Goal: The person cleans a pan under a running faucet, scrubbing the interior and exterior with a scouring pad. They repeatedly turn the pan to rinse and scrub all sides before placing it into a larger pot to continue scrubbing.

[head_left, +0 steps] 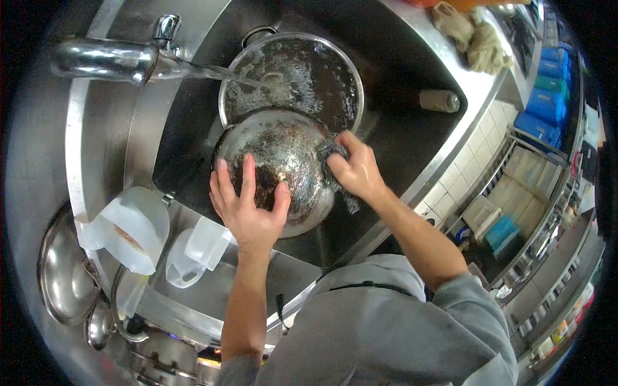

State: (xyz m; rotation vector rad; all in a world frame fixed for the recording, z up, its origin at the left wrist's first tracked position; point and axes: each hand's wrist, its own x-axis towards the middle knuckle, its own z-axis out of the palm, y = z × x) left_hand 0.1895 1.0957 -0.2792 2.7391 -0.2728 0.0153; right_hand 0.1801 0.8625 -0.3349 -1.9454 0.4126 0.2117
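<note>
A round, scorched metal wok (299,164) lies in the sink, its domed and blackened underside seemingly facing up. My left hand (246,209) rests on its near left side with the fingers spread flat. At the wok's right edge, my right hand (354,166) is closed around a dark grey scouring pad (331,157) pressed against the metal. Behind the wok stands a large metal pot (358,80) full of water, partly covered by it. Water runs into the pot from the faucet (106,61).
The deep steel sink (412,148) surrounds the pot and wok. A whitish cylindrical item (439,101) lies at its right wall. White plastic jugs (132,225) stand on the left ledge. Wrung cloths (486,48) sit on the right counter edge. A metal lid (67,270) is at far left.
</note>
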